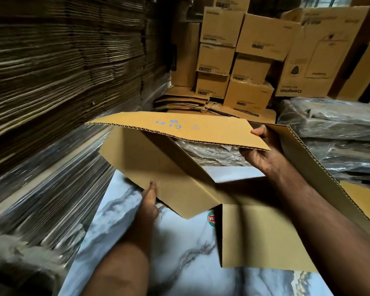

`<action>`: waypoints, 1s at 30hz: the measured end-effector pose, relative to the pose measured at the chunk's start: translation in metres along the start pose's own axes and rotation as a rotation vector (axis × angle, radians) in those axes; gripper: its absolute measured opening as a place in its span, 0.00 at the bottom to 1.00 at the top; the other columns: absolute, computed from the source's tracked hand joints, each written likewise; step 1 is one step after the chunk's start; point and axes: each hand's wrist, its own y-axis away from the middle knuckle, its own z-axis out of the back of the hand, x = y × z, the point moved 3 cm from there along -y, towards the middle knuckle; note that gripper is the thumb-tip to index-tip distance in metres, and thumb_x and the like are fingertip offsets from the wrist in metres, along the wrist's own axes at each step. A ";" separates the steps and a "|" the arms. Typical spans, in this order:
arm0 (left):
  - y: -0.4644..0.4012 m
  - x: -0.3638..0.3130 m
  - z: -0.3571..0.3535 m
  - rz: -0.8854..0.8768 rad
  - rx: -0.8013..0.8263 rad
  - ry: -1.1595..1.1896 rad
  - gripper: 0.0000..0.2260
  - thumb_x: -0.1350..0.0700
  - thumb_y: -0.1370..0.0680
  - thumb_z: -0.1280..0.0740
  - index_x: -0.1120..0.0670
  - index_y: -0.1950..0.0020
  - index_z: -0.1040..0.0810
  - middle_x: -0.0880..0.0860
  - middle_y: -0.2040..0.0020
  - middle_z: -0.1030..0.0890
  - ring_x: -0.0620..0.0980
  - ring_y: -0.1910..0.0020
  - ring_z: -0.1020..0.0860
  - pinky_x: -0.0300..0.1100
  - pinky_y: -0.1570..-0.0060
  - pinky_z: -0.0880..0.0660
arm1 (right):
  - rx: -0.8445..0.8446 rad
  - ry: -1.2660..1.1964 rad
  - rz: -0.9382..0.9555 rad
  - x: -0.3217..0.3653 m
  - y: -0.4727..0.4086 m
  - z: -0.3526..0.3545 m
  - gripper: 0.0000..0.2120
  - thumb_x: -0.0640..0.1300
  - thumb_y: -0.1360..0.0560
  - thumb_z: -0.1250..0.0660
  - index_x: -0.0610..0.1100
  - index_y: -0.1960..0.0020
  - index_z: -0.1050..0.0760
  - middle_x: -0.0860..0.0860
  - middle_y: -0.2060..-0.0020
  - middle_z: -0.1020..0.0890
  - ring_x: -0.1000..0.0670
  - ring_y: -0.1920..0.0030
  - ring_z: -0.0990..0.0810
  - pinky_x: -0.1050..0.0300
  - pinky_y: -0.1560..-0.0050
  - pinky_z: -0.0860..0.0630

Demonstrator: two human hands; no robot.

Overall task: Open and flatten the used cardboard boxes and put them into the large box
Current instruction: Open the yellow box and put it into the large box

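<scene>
Right hand (263, 150) has the box (169, 167) by its upper flap (179, 129), thumb on top near the flap's right corner, fingers curled underneath — a firm pinch on the corrugated edge. Left hand (150, 199) is down low, gripping the lower left panel from below, thumb laid up against the cardboard face; the fingers behind are hidden. So both hands are on the one box, held up in the air over a marbled sheet (179, 263), and it's half-collapsed already: top flap swung out flat with blue "R13" marked on it, side panels folding in on a diagonal crease, another flap hanging down at the lower right.

Flattening is the step here, I'd say, and it's well under way. To do it cleanly, the two hands want to push opposite corners toward each other so the panels fold along the existing creases, not across them. The loose lower flap could catch or buckle, so it's worth lining it up flat before pressing down.

Further out: a heap of flattened boxes (182, 101) lies on the floor ahead, just in front of stacked printed cartons (229, 60). Plastic-wrapped bundles (340, 129) sit to the right, and a tall wall of stacked cardboard sheets (62, 60) runs down the left. Which one is the large box meant to receive this, I can't tell from here.
</scene>
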 end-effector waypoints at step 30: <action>0.123 0.057 0.022 0.171 0.518 -0.253 0.34 0.43 0.32 0.28 0.61 0.34 0.32 0.60 0.27 0.32 0.57 0.43 0.20 0.45 0.55 0.17 | -0.830 1.353 -0.275 -0.134 0.090 0.127 0.08 0.40 0.18 0.41 0.41 0.54 0.26 0.41 0.55 0.24 0.45 0.58 0.25 0.57 0.62 0.30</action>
